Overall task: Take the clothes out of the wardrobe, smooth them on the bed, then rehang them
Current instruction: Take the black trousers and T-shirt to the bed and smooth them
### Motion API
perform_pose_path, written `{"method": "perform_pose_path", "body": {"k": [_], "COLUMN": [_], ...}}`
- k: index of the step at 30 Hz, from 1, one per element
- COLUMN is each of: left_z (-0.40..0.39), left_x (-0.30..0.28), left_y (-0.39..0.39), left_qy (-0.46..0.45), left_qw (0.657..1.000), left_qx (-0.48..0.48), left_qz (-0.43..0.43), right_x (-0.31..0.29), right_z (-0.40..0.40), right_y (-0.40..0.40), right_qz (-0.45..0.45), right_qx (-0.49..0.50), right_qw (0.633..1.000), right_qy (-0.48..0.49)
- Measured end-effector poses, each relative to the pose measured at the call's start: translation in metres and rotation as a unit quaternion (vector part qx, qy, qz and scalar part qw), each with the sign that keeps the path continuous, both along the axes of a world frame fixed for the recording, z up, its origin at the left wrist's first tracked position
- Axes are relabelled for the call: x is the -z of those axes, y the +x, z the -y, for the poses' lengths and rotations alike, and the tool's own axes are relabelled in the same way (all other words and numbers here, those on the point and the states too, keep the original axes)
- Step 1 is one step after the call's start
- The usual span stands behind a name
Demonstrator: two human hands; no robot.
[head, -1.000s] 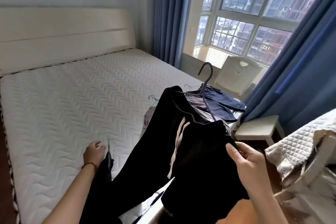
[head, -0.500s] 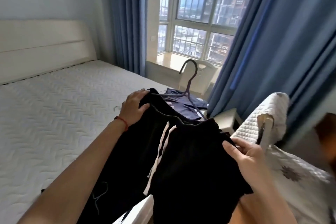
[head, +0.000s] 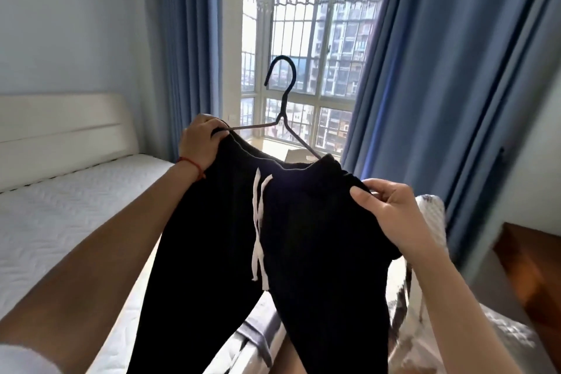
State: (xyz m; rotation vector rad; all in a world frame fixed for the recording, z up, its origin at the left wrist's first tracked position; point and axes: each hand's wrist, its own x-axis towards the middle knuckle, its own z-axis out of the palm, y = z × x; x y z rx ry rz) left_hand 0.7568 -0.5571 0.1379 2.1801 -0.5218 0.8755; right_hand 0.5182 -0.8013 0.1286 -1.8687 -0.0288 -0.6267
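Observation:
Black trousers [head: 303, 237] with white drawstrings hang from a dark wire hanger [head: 285, 112], held up in the air in front of me. My left hand [head: 198, 143] grips the waistband's left end together with the hanger's left arm. My right hand [head: 385, 209] pinches the waistband's right end. The hanger's hook points up against the window. The trouser legs drop down past the bottom of the view. The white quilted bed [head: 60, 222] lies to my left, below the trousers.
Blue curtains [head: 440, 85] flank a barred window [head: 318, 70] straight ahead. A pale headboard [head: 60, 130] stands at the left. A quilted cover [head: 431, 209] lies behind my right hand, and a brown wooden surface [head: 534, 264] is at the right edge.
My left hand left the mattress, took hold of the waistband's left end, and both hands raised the trousers on the hanger off the bed. My view turned right and up.

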Motion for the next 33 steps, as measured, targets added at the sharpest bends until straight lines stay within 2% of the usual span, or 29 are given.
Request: {"method": "perform_pose_path", "body": {"k": [9, 18, 23, 28, 33], "left_z": [-0.010, 0.065, 0.108, 0.117, 0.090], "left_x": [-0.084, -0.135, -0.129, -0.097, -0.051], "left_y": [-0.006, -0.049, -0.078, -0.088, -0.093], "left_qy": [-0.022, -0.063, -0.065, -0.069, -0.070], "left_qw": [0.997, 0.978, 0.972, 0.974, 0.975], "left_qx": [-0.022, 0.014, 0.034, 0.030, -0.023], "left_qz": [0.068, 0.197, 0.225, 0.214, 0.209], "right_x": [-0.072, -0.111, -0.111, -0.097, -0.071], "right_z": [0.027, 0.100, 0.133, 0.151, 0.149], "right_y": [0.034, -0.007, -0.035, -0.038, -0.010], "right_qz": [0.095, 0.175, 0.165, 0.138, 0.112], "right_qx": [0.078, 0.288, 0.348, 0.323, 0.246], "right_qw": [0.982, 0.914, 0.889, 0.903, 0.932], "right_qy": [-0.147, -0.227, -0.248, -0.247, -0.240]}}
